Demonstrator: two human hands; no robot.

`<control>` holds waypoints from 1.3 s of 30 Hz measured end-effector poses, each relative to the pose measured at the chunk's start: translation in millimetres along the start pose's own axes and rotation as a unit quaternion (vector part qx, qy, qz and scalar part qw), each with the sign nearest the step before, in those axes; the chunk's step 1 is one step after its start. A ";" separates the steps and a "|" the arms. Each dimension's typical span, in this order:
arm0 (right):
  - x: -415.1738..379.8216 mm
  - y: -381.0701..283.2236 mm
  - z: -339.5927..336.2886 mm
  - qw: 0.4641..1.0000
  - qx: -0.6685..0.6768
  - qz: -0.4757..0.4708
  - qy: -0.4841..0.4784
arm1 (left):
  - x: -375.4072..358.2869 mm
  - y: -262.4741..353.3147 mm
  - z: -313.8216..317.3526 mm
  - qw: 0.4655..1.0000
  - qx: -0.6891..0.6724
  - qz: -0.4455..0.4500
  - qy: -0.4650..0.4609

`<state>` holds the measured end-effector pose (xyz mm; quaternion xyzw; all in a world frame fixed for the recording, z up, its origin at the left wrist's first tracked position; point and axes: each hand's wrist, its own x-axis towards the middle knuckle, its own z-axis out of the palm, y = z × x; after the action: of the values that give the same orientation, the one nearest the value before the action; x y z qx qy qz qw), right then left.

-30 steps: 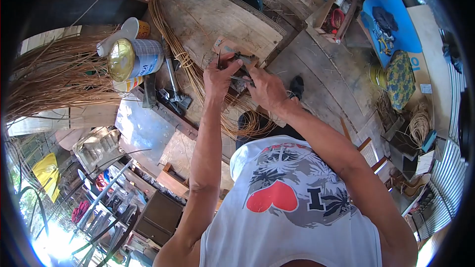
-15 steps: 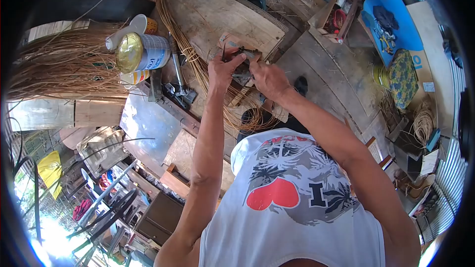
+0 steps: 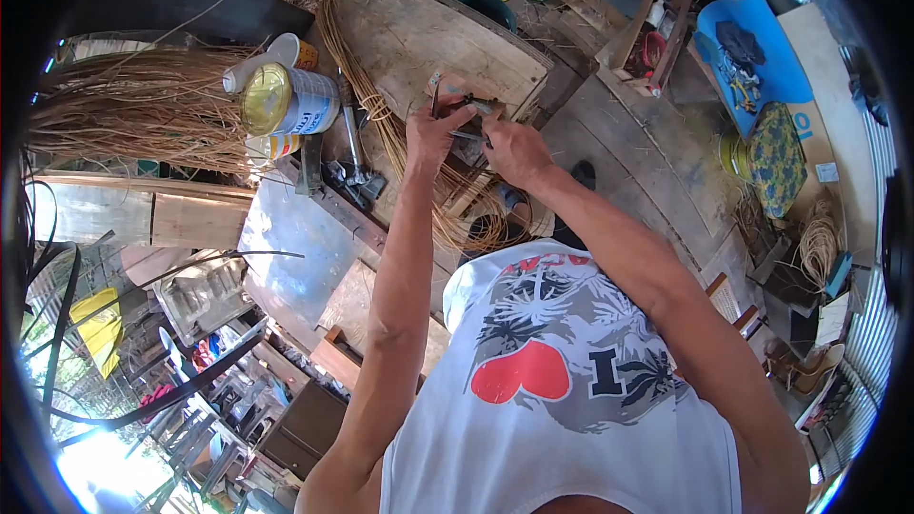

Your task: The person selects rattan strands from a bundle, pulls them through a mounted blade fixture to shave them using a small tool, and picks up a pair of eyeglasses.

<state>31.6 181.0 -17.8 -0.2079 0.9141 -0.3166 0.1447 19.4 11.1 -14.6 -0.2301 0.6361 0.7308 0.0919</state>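
- Left hand (image 3: 433,136) is seen closed, fingers curled, on a small metal tool (image 3: 468,107) held over the wooden board (image 3: 419,33); the thumb is pressed against the tool's near side.
- Right hand (image 3: 514,150) is seen closed just beside the left, its fingers pinched on a thin strip (image 3: 465,136) that runs between the two hands; what exactly is gripped cannot be told with certainty, as the fingers cover it.
- Both hands are held close together, touching or nearly so, above the board's lower edge.
- Rattan strands (image 3: 386,124) are laid in a long bundle along the board's left edge and are coiled in a loop (image 3: 481,224) below the hands.
- A gold-lidded tin can (image 3: 288,103) is noted lying on its side to the left of the hands, with a white cup (image 3: 271,55) just behind it.
- A metal clamp-like fitting (image 3: 352,171) is observed between the can and the strands.
- Dry fibre bundles (image 3: 133,119) are stacked at far left.
- A blue mat (image 3: 752,48) is recorded at upper right, well apart from the hands.
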 end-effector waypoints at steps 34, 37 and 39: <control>-18.1 6.7 -54.9 0.995 0.098 0.036 -0.004 | -0.7 -7.8 -3.0 0.998 0.047 0.047 -0.008; -12.0 6.6 -49.5 0.994 0.084 0.064 -0.002 | -2.7 -4.8 -2.2 0.999 0.004 0.030 -0.021; -10.8 8.5 -43.5 0.995 0.082 0.062 0.002 | -0.2 -8.0 -2.6 0.999 0.016 0.035 -0.015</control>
<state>21.4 214.7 11.1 -0.1373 0.8966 -0.3812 0.1784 23.6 10.0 -21.8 -0.1946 0.6538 0.7269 0.0794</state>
